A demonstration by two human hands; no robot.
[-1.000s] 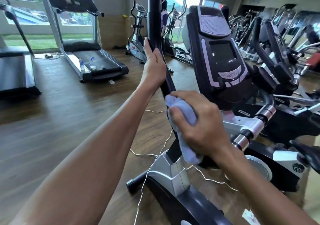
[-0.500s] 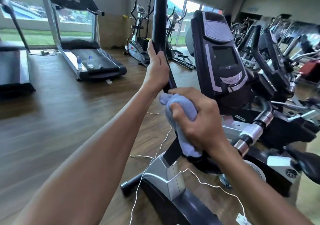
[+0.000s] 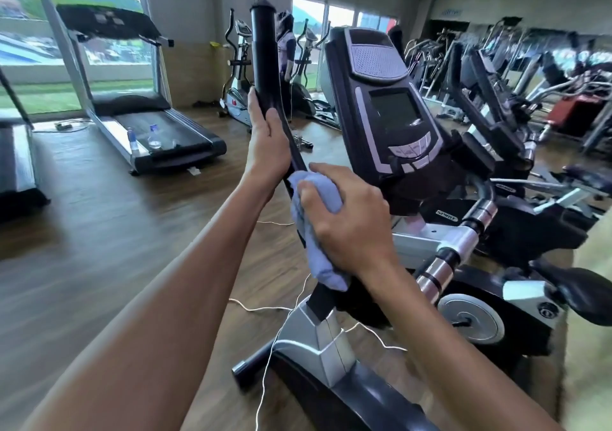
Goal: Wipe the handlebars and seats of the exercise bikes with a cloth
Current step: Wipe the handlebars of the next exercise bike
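Note:
A tall black handlebar (image 3: 265, 49) of the exercise machine rises in front of me. My left hand (image 3: 266, 142) grips it about halfway up. Just below, my right hand (image 3: 347, 222) holds a light blue cloth (image 3: 318, 232) wrapped round the bar's lower stretch, close under my left hand. The cloth hangs down past my palm and hides that part of the bar. The machine's black and silver console (image 3: 387, 99) stands right of the bar. A black seat (image 3: 583, 291) shows at the far right edge.
A silver joint (image 3: 318, 338) holds the bar's foot. A thin white cable (image 3: 275, 341) trails over the wooden floor. A treadmill (image 3: 139, 122) with water bottles (image 3: 154, 137) stands back left. Elliptical trainers (image 3: 238, 76) line the window; more machines (image 3: 496, 92) crowd the right.
My right hand has slid the cloth up the bar until it sits just under my left hand. My left hand keeps its grip.

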